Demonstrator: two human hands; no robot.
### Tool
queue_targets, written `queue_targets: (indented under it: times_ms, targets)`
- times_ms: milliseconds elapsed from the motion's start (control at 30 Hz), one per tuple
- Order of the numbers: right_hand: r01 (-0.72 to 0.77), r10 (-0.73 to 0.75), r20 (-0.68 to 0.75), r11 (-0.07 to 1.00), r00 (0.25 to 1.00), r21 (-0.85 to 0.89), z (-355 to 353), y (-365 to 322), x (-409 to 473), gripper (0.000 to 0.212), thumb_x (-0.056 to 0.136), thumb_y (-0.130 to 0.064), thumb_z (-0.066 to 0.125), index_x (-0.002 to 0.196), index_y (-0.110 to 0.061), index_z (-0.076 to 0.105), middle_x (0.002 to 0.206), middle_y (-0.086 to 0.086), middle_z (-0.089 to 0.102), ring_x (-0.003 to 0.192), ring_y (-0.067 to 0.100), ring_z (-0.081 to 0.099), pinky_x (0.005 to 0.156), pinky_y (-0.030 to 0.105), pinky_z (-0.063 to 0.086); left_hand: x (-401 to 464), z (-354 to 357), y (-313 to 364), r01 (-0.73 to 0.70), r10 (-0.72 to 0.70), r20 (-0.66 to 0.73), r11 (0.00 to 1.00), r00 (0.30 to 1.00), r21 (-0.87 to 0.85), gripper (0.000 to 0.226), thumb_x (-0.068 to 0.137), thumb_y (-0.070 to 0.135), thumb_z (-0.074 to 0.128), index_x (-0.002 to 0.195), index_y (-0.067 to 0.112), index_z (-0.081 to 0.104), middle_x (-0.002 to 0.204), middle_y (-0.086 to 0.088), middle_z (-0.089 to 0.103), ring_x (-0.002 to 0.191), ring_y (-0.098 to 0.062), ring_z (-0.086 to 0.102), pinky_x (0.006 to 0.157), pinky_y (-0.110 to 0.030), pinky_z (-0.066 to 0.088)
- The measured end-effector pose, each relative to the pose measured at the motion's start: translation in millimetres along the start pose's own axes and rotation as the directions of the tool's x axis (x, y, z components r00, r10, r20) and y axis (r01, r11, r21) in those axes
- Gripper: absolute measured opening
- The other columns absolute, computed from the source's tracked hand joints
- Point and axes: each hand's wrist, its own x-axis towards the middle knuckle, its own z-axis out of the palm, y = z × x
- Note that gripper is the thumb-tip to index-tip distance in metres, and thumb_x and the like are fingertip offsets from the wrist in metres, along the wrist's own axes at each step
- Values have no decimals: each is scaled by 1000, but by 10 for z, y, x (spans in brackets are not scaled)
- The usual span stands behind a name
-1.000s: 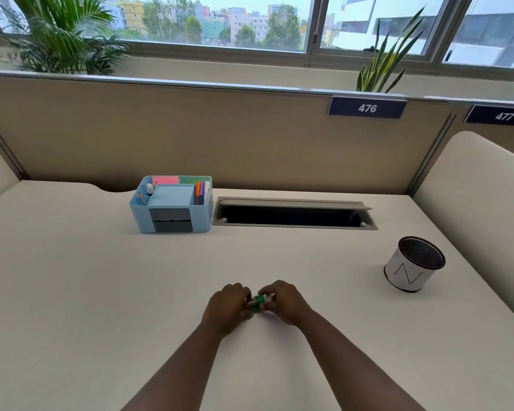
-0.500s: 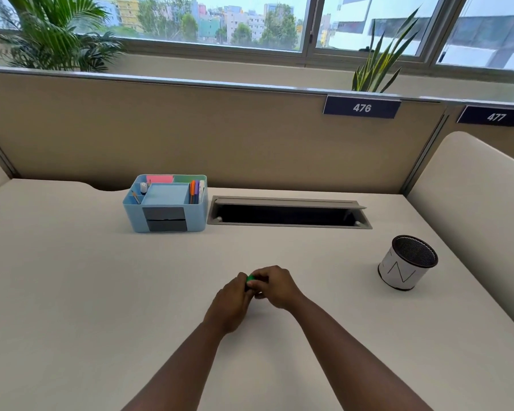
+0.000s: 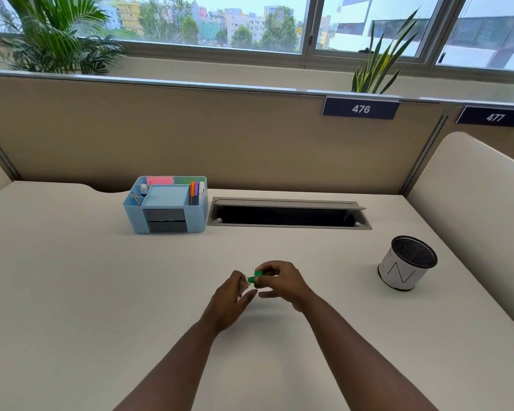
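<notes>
Both hands meet over the middle of the white desk [image 3: 72,292]. My right hand [image 3: 282,281] pinches a small green object [image 3: 255,276], maybe a marker cap or short marker, between thumb and fingers. My left hand [image 3: 230,301] holds the object's other end, where a clear or pale part shows at its fingertips. Most of the object is hidden by the fingers, so its full shape is unclear.
A light blue desk organiser [image 3: 165,204] with pens, sticky notes and two grey drawers stands at the back left. An open cable slot [image 3: 288,215] lies beside it. A white mesh pen cup [image 3: 407,264] stands at the right. Beige partitions enclose the desk.
The hands stayed together on the green object and drifted slightly away from me. The fingers have parted a little, so more of the green piece shows now.
</notes>
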Motion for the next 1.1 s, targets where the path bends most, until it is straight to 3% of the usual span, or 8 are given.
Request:
queue_targets:
  times_ms: [200,333,433,533,633,767,967,1100]
  targets:
    - [-64,37,-166,986,985,-156,-62,276,11,31,75,-3,64,106,-8,65,93,6,59,80,20,59,74,29,56,44,-18,-60,25,-36,-129,996,991,-91,3,92,11,48,92,14,47,87,2,52,81,-17,48,68,-11,35]
    - [-26,-30,-189,958,982,-286,-92,398,-13,20,73,-5,65,89,-15,70,86,1,63,68,11,54,58,7,40,55,-43,-68,42,-53,-214,998,975,-57,16,86,13,59,101,7,61,87,3,52,83,-13,50,68,-3,35]
    - [-20,-49,-215,952,975,-307,-86,474,-12,24,71,0,63,85,-19,62,90,2,61,61,7,52,54,6,39,57,-41,-75,62,-78,-227,995,971,-77,13,83,14,63,97,12,63,87,3,55,80,-12,53,67,-6,35]
    - [-16,-70,-196,915,978,-404,-58,565,-13,36,72,-2,63,105,-14,62,105,10,59,79,17,53,74,19,40,65,-27,-79,68,-91,-247,993,965,-101,11,83,14,64,89,22,58,87,5,56,79,-11,54,66,-11,38]
    - [18,-111,-163,874,980,-486,-46,601,-6,35,72,-5,65,106,-13,64,112,10,59,85,17,53,78,19,38,62,-27,-55,77,-103,-250,991,963,-110,13,82,15,64,86,25,57,82,14,54,77,-8,53,66,-20,46]
    - [-12,-83,-174,875,981,-484,-59,607,13,33,65,-7,72,97,-16,67,99,3,61,81,14,52,74,21,38,70,-24,-7,102,-132,-243,986,961,-132,14,81,15,66,86,26,58,82,19,54,79,-11,55,71,-36,52]
    - [24,-92,-147,911,985,-412,-177,569,-20,45,62,-9,79,104,-15,64,97,-2,55,84,16,49,68,17,39,146,0,108,87,-131,-260,981,957,-171,21,77,13,70,98,11,67,91,3,64,77,-4,56,65,-11,38]
    - [25,-64,-309,991,949,-130,-326,421,-90,28,74,-16,72,101,-15,66,94,-1,62,79,17,55,66,10,43,250,57,362,37,-100,-276,973,956,-226,25,75,10,72,100,9,68,92,-2,67,84,-15,59,66,-5,43]
